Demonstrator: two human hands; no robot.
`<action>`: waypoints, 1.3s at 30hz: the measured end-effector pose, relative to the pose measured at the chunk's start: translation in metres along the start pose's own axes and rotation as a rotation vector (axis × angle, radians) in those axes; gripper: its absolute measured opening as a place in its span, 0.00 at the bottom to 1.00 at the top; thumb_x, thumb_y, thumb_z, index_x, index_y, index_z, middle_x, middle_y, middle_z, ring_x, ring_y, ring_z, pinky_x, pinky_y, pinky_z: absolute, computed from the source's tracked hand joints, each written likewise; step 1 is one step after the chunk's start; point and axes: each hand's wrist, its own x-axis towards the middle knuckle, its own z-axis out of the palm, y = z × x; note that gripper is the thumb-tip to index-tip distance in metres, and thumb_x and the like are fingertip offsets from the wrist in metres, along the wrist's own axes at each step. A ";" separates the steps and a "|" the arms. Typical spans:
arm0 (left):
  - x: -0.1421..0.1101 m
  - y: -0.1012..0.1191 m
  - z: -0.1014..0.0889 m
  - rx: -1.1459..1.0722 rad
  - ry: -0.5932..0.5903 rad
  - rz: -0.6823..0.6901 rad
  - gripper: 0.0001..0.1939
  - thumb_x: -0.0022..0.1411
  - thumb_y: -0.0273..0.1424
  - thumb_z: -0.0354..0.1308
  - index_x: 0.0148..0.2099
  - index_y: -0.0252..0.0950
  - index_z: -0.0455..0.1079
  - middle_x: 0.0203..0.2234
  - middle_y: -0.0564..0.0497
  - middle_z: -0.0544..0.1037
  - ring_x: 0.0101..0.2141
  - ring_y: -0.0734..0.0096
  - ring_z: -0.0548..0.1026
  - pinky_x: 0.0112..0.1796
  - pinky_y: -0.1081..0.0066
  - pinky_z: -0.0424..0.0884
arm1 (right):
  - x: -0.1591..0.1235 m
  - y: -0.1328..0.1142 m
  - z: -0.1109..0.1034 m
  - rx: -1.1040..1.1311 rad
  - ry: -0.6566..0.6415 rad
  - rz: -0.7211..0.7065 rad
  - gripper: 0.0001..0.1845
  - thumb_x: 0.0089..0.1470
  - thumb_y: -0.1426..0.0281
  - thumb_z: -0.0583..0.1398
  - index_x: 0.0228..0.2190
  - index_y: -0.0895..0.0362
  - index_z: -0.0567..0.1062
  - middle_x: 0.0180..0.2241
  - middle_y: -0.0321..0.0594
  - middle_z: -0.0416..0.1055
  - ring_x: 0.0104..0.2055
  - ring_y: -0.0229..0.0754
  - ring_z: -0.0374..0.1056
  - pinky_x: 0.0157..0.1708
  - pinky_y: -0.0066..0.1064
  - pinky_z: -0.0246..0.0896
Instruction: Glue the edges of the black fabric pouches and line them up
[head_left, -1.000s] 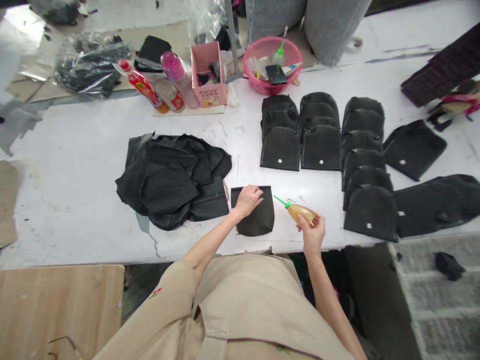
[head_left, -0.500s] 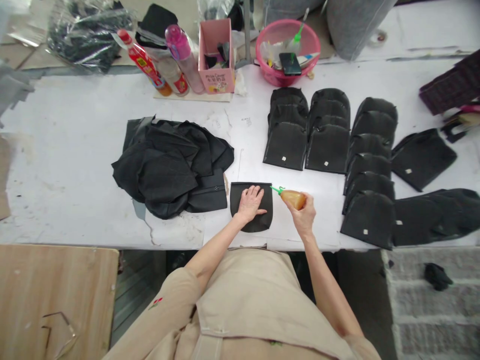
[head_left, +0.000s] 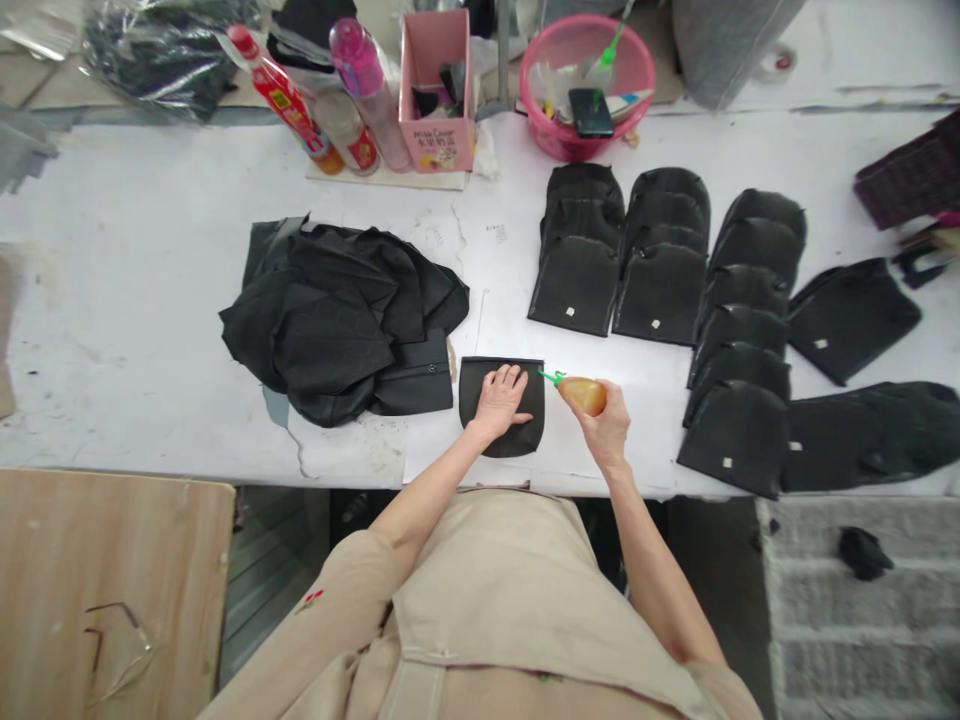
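My left hand (head_left: pixel 498 400) lies flat with fingers spread on a small black fabric piece (head_left: pixel 472 385) with a rounded lower edge, near the table's front edge. My right hand (head_left: pixel 606 428) is closed round a small amber glue bottle (head_left: pixel 581 394) with a green nozzle. The nozzle tip touches the piece's upper right corner. A heap of black fabric (head_left: pixel 341 315) lies just left of the piece.
Rows of finished black pieces (head_left: pixel 660 270) overlap to the right on the white table (head_left: pixel 135 260). At the back stand a pink basin (head_left: pixel 586 85) with a phone, a pink box (head_left: pixel 436 95) and bottles (head_left: pixel 300 90). A wooden board (head_left: pixel 97 590) sits lower left.
My right hand has carried the glue bottle left until its nozzle meets the piece's upper right corner. My left hand has stayed pressed on the piece. The view shifted slightly.
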 end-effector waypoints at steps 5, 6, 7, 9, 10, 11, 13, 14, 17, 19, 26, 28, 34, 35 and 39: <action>0.000 0.000 -0.001 -0.006 -0.002 0.001 0.42 0.57 0.48 0.67 0.68 0.35 0.62 0.65 0.38 0.64 0.64 0.48 0.60 0.61 0.54 0.58 | 0.002 0.000 0.002 0.002 0.014 0.025 0.30 0.51 0.47 0.65 0.47 0.54 0.71 0.44 0.45 0.74 0.46 0.51 0.71 0.51 0.47 0.66; 0.000 0.000 -0.001 -0.005 -0.003 0.001 0.42 0.57 0.48 0.67 0.68 0.35 0.62 0.65 0.38 0.64 0.64 0.48 0.59 0.61 0.54 0.58 | 0.004 0.000 0.004 0.005 0.021 0.026 0.31 0.51 0.46 0.65 0.47 0.54 0.70 0.44 0.45 0.73 0.46 0.51 0.70 0.51 0.47 0.66; 0.000 0.000 -0.001 -0.005 -0.004 0.001 0.42 0.57 0.48 0.67 0.68 0.36 0.61 0.65 0.38 0.64 0.64 0.47 0.59 0.61 0.54 0.57 | 0.006 0.000 0.005 0.008 0.024 0.026 0.31 0.51 0.46 0.64 0.47 0.54 0.70 0.45 0.45 0.73 0.47 0.51 0.70 0.51 0.48 0.66; -0.001 0.000 -0.001 -0.004 -0.011 0.001 0.43 0.57 0.48 0.67 0.68 0.36 0.61 0.65 0.38 0.63 0.65 0.47 0.59 0.62 0.54 0.57 | 0.010 0.001 0.006 0.012 0.016 0.024 0.32 0.51 0.45 0.64 0.48 0.55 0.70 0.45 0.45 0.73 0.47 0.51 0.70 0.52 0.47 0.66; 0.000 0.000 -0.001 -0.005 -0.013 0.001 0.43 0.57 0.48 0.67 0.68 0.36 0.61 0.65 0.38 0.63 0.65 0.47 0.59 0.62 0.54 0.57 | 0.011 0.001 0.006 0.012 0.008 0.025 0.32 0.51 0.45 0.64 0.48 0.55 0.70 0.45 0.45 0.73 0.47 0.51 0.70 0.51 0.47 0.66; 0.000 0.000 -0.001 -0.006 -0.013 0.002 0.43 0.56 0.48 0.68 0.68 0.36 0.60 0.65 0.38 0.63 0.65 0.47 0.59 0.62 0.55 0.57 | 0.011 0.001 0.005 0.013 -0.001 0.026 0.32 0.51 0.45 0.64 0.48 0.55 0.70 0.45 0.45 0.72 0.47 0.51 0.70 0.51 0.47 0.66; 0.000 0.000 0.000 -0.008 -0.007 0.005 0.44 0.56 0.48 0.68 0.68 0.35 0.60 0.65 0.38 0.63 0.65 0.47 0.59 0.62 0.55 0.57 | 0.008 0.000 0.002 0.011 -0.015 0.032 0.32 0.51 0.44 0.64 0.47 0.55 0.70 0.44 0.45 0.72 0.46 0.51 0.70 0.51 0.47 0.66; 0.000 -0.001 0.000 -0.011 -0.004 0.006 0.44 0.56 0.48 0.68 0.68 0.35 0.61 0.65 0.38 0.63 0.65 0.47 0.59 0.62 0.55 0.57 | 0.006 0.000 0.000 0.010 -0.020 0.034 0.32 0.51 0.44 0.64 0.47 0.55 0.70 0.44 0.45 0.73 0.46 0.51 0.71 0.51 0.47 0.66; 0.000 0.000 0.000 -0.024 -0.002 0.006 0.43 0.56 0.48 0.68 0.68 0.35 0.61 0.65 0.38 0.63 0.65 0.47 0.59 0.62 0.54 0.57 | -0.003 -0.002 -0.005 0.003 -0.030 0.040 0.32 0.51 0.44 0.64 0.47 0.54 0.70 0.44 0.44 0.73 0.46 0.51 0.71 0.51 0.47 0.66; -0.001 0.000 0.000 -0.029 -0.007 0.003 0.43 0.57 0.47 0.67 0.68 0.35 0.61 0.65 0.38 0.63 0.65 0.46 0.58 0.62 0.54 0.57 | -0.009 -0.002 -0.008 -0.003 -0.031 0.049 0.32 0.51 0.44 0.64 0.47 0.54 0.71 0.44 0.44 0.73 0.47 0.52 0.71 0.50 0.47 0.67; -0.001 0.000 -0.002 -0.033 -0.030 0.004 0.43 0.57 0.47 0.67 0.69 0.35 0.60 0.66 0.37 0.62 0.65 0.46 0.58 0.62 0.54 0.56 | -0.028 -0.005 -0.016 -0.014 -0.031 0.078 0.34 0.51 0.42 0.63 0.47 0.55 0.71 0.45 0.47 0.74 0.48 0.53 0.71 0.51 0.47 0.67; -0.001 0.000 -0.002 -0.035 -0.029 0.002 0.43 0.57 0.47 0.67 0.69 0.35 0.60 0.66 0.37 0.62 0.65 0.46 0.58 0.62 0.54 0.56 | -0.033 -0.005 -0.018 -0.013 -0.034 0.091 0.34 0.50 0.42 0.63 0.47 0.55 0.71 0.44 0.46 0.74 0.46 0.52 0.72 0.50 0.46 0.67; -0.001 -0.001 -0.001 -0.035 -0.027 0.013 0.43 0.58 0.47 0.67 0.69 0.34 0.59 0.66 0.37 0.62 0.65 0.46 0.57 0.62 0.53 0.55 | -0.050 -0.004 -0.023 -0.018 -0.028 0.143 0.34 0.49 0.43 0.64 0.47 0.55 0.71 0.43 0.44 0.74 0.44 0.49 0.71 0.48 0.43 0.67; -0.001 -0.002 -0.001 -0.036 -0.027 0.014 0.43 0.58 0.47 0.67 0.69 0.34 0.59 0.66 0.37 0.61 0.65 0.46 0.57 0.62 0.53 0.55 | -0.052 -0.003 -0.023 -0.020 -0.027 0.151 0.34 0.49 0.43 0.65 0.46 0.54 0.71 0.43 0.44 0.74 0.43 0.49 0.71 0.48 0.43 0.67; -0.001 -0.002 0.000 -0.031 -0.020 0.015 0.43 0.58 0.47 0.67 0.69 0.33 0.59 0.66 0.36 0.62 0.65 0.46 0.58 0.62 0.53 0.55 | -0.061 -0.004 -0.026 -0.026 -0.020 0.176 0.34 0.48 0.43 0.66 0.47 0.54 0.71 0.43 0.44 0.74 0.43 0.49 0.71 0.47 0.42 0.68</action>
